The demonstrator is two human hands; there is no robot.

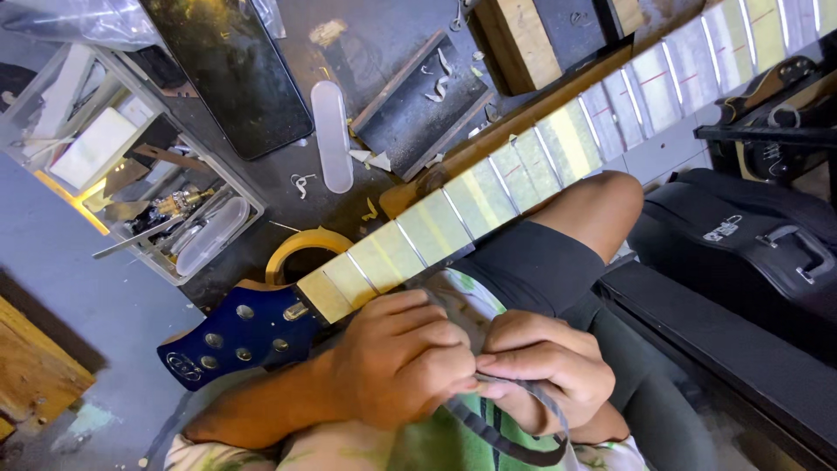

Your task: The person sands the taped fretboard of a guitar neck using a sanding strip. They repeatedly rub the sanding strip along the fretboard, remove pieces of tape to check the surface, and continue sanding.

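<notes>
While the guitar neck [523,166] is laid diagonally across the lap, from the blue headstock [235,336] at near left up to the far right corner, both hands are kept busy just below it. A thin dark strip [506,432], maybe a strap or a band, is pinched between the two hands right in front of the green shirt [453,445]. The left hand [401,358] is curled almost into a fist, fingers folded tight around the strip's upper end. The right hand [545,362] is curled too, with the strip nipped between thumb and fingertips; its lower part is seen looping down and around under that hand. The knuckles are pressed together, so the exact grip spot is partly hidden.

Masking tape appears to be stuck on the fretboard between the frets, so only the metal frets are left bare. A roll of yellow tape [305,249] is parked just behind the neck, partly covered by it. Further left, a clear plastic box [131,166] full of small tools can be seen. A flat pale stick [331,135] and a dark slab [423,105] with curly shavings on it are laid on the bench beyond. A wood block [519,44] is sat at the far edge. A black case [741,240] is wedged in at right, beside the bare knee [602,205].
</notes>
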